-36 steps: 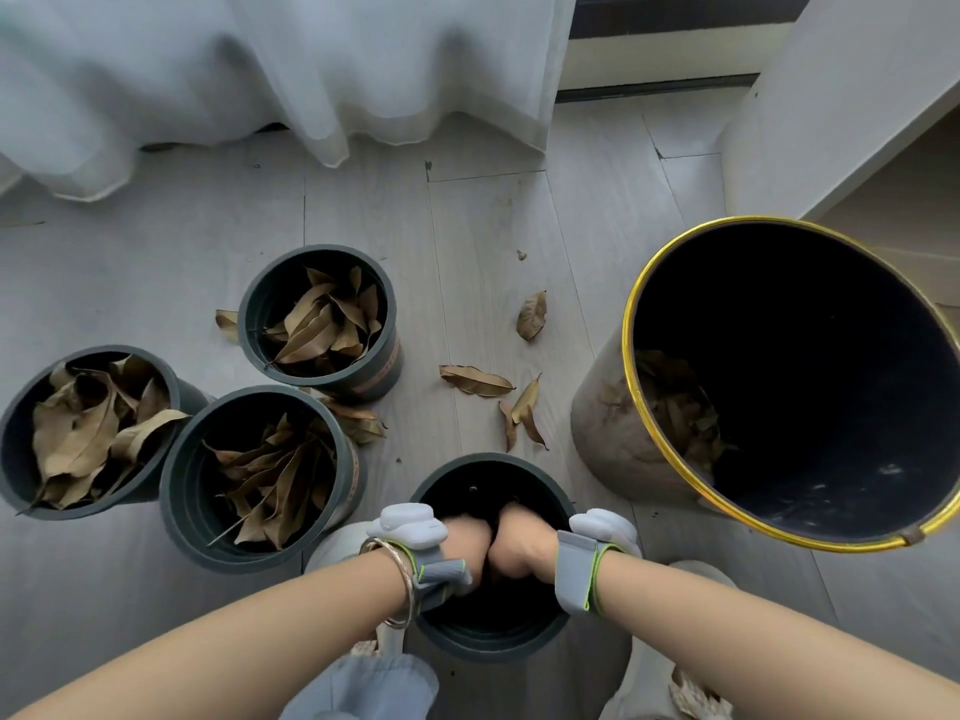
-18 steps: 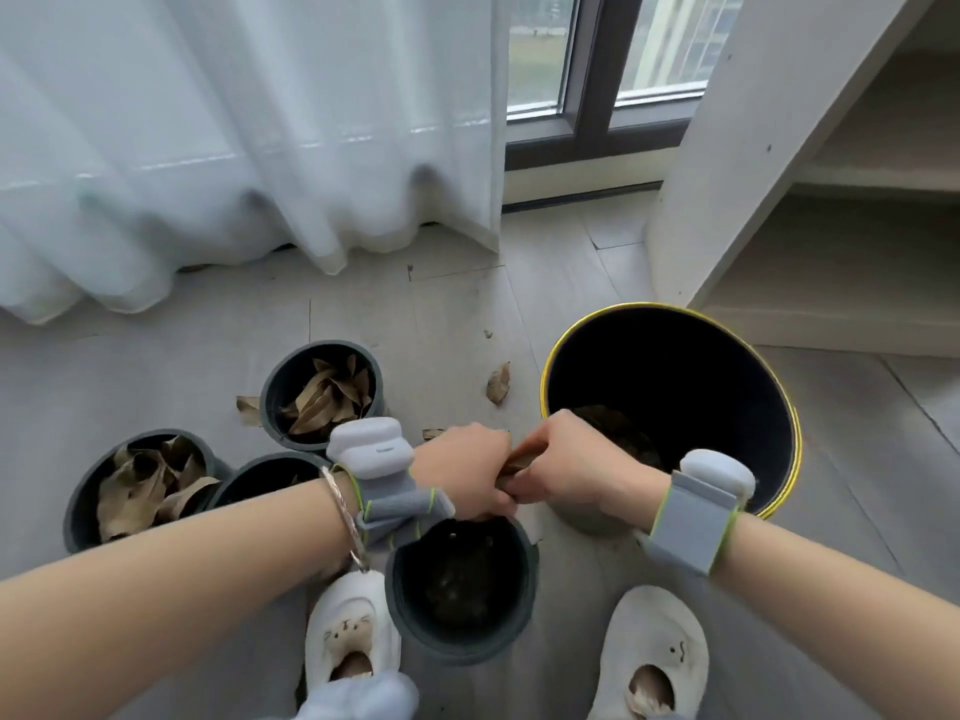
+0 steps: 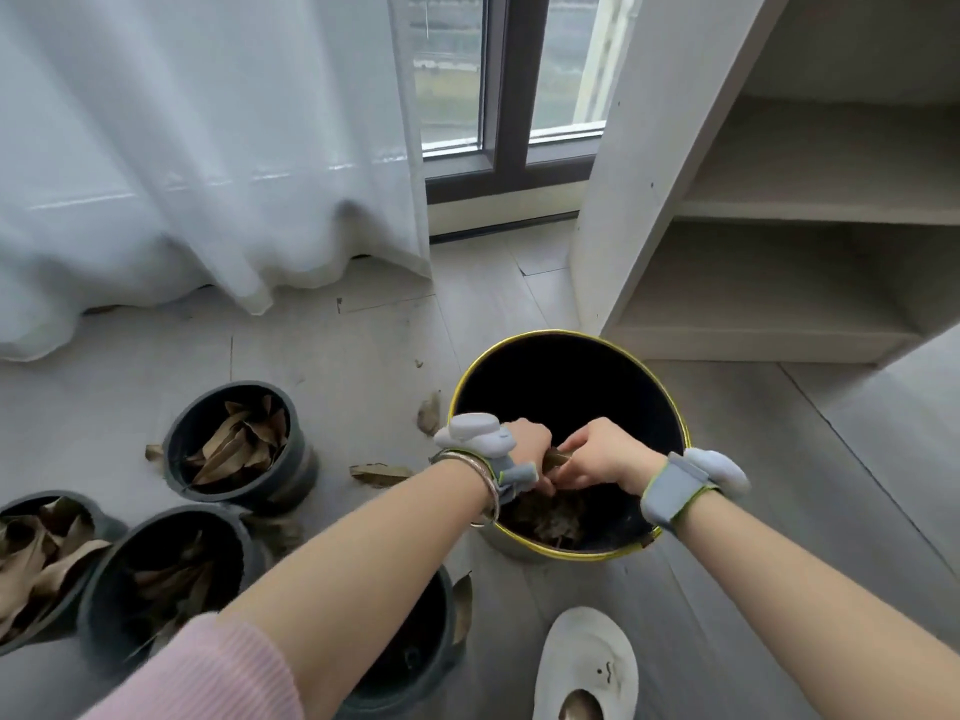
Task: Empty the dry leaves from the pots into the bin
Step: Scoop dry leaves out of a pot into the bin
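A black bin point(image 3: 571, 376) with a gold rim stands on the floor, dry leaves point(image 3: 550, 517) lying at its bottom. Both hands hover over its mouth. My left hand point(image 3: 527, 446) and my right hand point(image 3: 597, 454) together grip a bunch of dry leaves point(image 3: 556, 456) between them. Three dark pots with dry leaves stand at the left: one at the back point(image 3: 234, 444), one at the far left point(image 3: 36, 553), one nearer point(image 3: 161, 574). A fourth dark pot point(image 3: 415, 646) sits under my left forearm, its inside mostly hidden.
Loose leaves point(image 3: 382, 472) lie on the grey floor between pots and bin. A white slipper point(image 3: 584, 667) is at the bottom right. A white curtain point(image 3: 182, 148) hangs at the back left, a window beside it, and a pale shelf unit point(image 3: 779, 226) stands behind the bin.
Both hands rose out of the near pot gripping leaves and moved right, over the bin. The view has tilted upward.
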Demonstrator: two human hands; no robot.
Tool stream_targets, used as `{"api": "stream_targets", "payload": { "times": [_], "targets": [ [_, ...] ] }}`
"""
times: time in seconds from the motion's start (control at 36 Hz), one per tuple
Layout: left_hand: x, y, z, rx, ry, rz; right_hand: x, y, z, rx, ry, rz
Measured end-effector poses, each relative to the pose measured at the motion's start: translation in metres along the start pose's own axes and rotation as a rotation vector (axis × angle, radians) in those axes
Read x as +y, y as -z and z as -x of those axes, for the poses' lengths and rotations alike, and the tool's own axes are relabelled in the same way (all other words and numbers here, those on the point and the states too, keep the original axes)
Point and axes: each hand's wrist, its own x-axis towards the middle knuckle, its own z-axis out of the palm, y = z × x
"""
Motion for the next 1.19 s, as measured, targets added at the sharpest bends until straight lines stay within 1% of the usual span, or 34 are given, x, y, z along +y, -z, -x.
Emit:
{"api": "stream_targets", "payload": {
  "times": [0.06,0.25,0.33,0.39,0.42,0.47,0.56,0.61,0.64,0.67,0.69,0.72,0.81,0.86,0.89,0.94,1.0,1.06,1.11,1.19],
  "targets": [
    [-0.002,-0.013,-0.014,0.005,-0.002,-0.069,0.007,-0.004,-0.011,0.004,-0.039,0.009],
    [-0.006,-0.018,-0.022,-0.098,-0.089,-0.241,0.018,-0.012,-0.036,0.009,-0.072,0.006],
    [-0.012,-0.013,-0.010,-0.092,-0.127,-0.250,0.016,-0.012,-0.032,-0.022,-0.090,-0.050],
    [-0.017,-0.006,0.004,-0.029,-0.192,-0.204,0.018,-0.012,-0.031,-0.024,-0.082,-0.053],
    [-0.019,-0.003,0.013,0.036,-0.237,-0.166,0.018,-0.012,-0.029,-0.021,-0.075,-0.048],
    [-0.026,0.003,0.031,0.186,-0.328,-0.045,0.020,-0.011,-0.028,-0.014,-0.066,-0.062],
    [-0.045,0.002,0.071,0.451,-0.393,0.218,0.021,-0.012,-0.014,-0.003,-0.032,-0.103],
    [-0.063,-0.006,0.094,0.612,-0.347,0.329,0.022,-0.013,-0.007,0.008,0.008,-0.134],
    [-0.075,-0.013,0.105,0.652,-0.280,0.356,0.020,-0.015,-0.001,0.013,0.030,-0.153],
    [-0.088,-0.020,0.118,0.658,-0.188,0.360,0.017,-0.018,0.005,0.017,0.049,-0.172],
    [-0.102,-0.029,0.127,0.627,-0.080,0.343,0.014,-0.020,0.012,0.022,0.072,-0.189],
    [-0.116,-0.040,0.135,0.555,0.040,0.308,0.010,-0.024,0.019,0.027,0.100,-0.205],
    [-0.146,-0.072,0.146,0.223,0.363,0.184,0.000,-0.031,0.036,0.055,0.178,-0.285],
    [-0.157,-0.094,0.152,0.067,0.466,0.157,-0.009,-0.038,0.049,0.059,0.210,-0.362],
    [-0.160,-0.104,0.153,0.026,0.495,0.153,-0.013,-0.042,0.055,0.063,0.226,-0.394],
    [-0.161,-0.120,0.156,0.003,0.538,0.176,-0.020,-0.047,0.067,0.070,0.251,-0.436],
    [-0.158,-0.129,0.157,0.053,0.555,0.263,-0.023,-0.051,0.077,0.079,0.265,-0.466],
    [-0.154,-0.133,0.159,0.175,0.544,0.425,-0.026,-0.054,0.085,0.079,0.266,-0.489],
    [-0.151,-0.133,0.162,0.291,0.514,0.554,-0.025,-0.056,0.090,0.068,0.263,-0.497],
    [-0.151,-0.129,0.170,0.439,0.427,0.683,-0.027,-0.062,0.095,0.071,0.259,-0.496]
  ]
}}
